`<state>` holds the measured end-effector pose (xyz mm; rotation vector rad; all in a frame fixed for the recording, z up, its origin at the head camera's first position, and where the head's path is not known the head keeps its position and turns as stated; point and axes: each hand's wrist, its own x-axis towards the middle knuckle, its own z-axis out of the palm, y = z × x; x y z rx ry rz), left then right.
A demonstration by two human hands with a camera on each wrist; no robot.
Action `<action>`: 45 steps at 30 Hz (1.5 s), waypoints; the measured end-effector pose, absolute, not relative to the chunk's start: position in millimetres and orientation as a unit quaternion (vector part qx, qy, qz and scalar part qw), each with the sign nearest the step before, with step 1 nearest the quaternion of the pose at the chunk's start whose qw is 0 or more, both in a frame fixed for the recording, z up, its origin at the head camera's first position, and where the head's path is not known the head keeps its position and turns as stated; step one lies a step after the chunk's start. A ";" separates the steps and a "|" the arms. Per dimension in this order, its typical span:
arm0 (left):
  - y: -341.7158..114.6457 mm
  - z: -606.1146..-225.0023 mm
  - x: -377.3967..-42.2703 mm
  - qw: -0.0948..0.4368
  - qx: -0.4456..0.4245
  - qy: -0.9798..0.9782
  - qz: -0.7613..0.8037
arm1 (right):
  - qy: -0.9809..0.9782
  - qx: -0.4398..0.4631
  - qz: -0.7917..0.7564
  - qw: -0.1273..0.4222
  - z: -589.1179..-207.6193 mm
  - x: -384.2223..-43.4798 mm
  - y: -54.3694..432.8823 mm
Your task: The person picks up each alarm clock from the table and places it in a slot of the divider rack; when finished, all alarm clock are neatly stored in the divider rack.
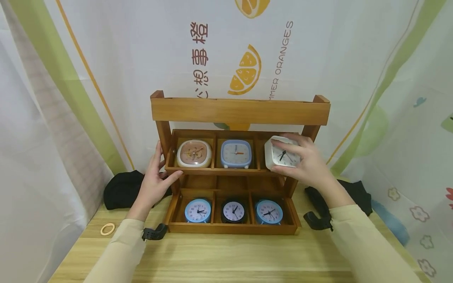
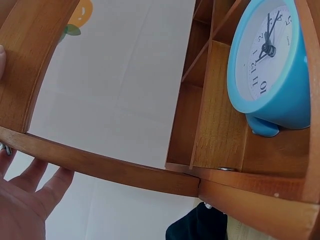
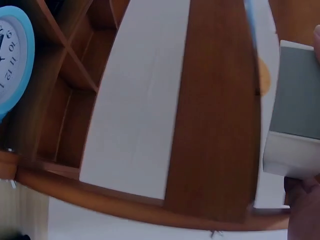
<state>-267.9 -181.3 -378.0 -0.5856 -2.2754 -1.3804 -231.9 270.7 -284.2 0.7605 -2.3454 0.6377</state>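
A white square alarm clock (image 1: 279,155) is pinched by my right hand (image 1: 306,159) at the right compartment of the upper shelf; its grey-and-white underside (image 3: 297,95) shows in the right wrist view. My left hand (image 1: 155,181) rests against the left end of the wooden two-tier rack (image 1: 240,112), thumb along the upper shelf's front edge. In the left wrist view, its fingers (image 2: 55,190) touch the side post. Beside the white clock, a pink-faced clock (image 1: 194,153) occupies the left upper compartment and a blue square clock (image 1: 236,153) the middle one.
On the lower shelf stand a light-blue round clock (image 1: 197,210), a black round clock (image 1: 233,211) and another blue round clock (image 1: 269,212). A wooden ring (image 1: 107,229) lies on the table (image 1: 226,255) at left. Black cloth items (image 1: 122,190) sit beside the rack; a printed curtain (image 1: 141,59) hangs behind.
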 end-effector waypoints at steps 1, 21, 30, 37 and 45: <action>-181.1 -378.2 -267.9 0.207 -0.211 -0.817 -0.495 | -0.885 0.281 0.239 0.285 -284.5 -235.3 268.9; -179.5 -376.8 -267.9 0.210 -0.211 -0.817 -0.493 | -0.943 0.249 0.138 0.172 -297.7 -251.9 261.6; -178.8 -378.4 -267.6 0.205 -0.205 -0.820 -0.494 | -0.932 0.266 0.113 0.218 -306.6 -253.0 264.5; -178.4 -376.2 -260.5 0.213 -0.210 -0.820 -0.489 | -0.923 0.275 0.112 0.243 -309.4 -247.3 265.4; -179.5 -371.9 -259.5 0.210 -0.206 -0.821 -0.489 | -0.919 0.278 0.135 0.246 -304.5 -243.5 265.9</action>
